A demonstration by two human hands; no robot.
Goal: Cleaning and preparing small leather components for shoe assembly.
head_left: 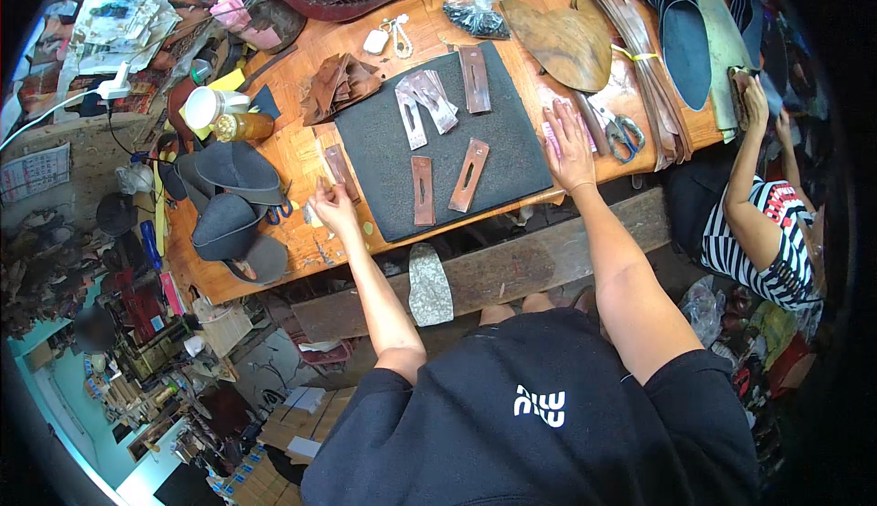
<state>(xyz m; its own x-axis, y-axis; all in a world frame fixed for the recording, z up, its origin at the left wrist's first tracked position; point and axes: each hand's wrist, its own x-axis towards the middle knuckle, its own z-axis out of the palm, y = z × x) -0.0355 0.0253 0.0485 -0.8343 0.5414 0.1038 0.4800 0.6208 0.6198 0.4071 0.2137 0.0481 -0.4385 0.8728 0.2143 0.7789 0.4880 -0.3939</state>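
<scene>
A black mat [507, 154] lies on the wooden table in front of me. On it are slotted brown leather strips [422, 191], several in all, some with their pale sides up. My left hand [336, 211] hovers by the mat's left edge with fingertips pinched; whatever they hold is too small to make out. Just beyond those fingers lies another brown leather strip [342, 172]. At the mat's right edge my right hand [573, 154] rests with fingers stretched out over a pink-and-white object [551, 139], mostly covered. Blue-handled scissors [626, 139] lie right of that hand.
Left stand a white mug [210, 106], an amber jar [244, 127] and dark shoe parts [224, 226]. Brown leather scraps [340, 88] are heaped behind the mat. Tied leather straps [642, 63] and a rounded brown board [571, 49] lie right. Another person [763, 232] works at far right.
</scene>
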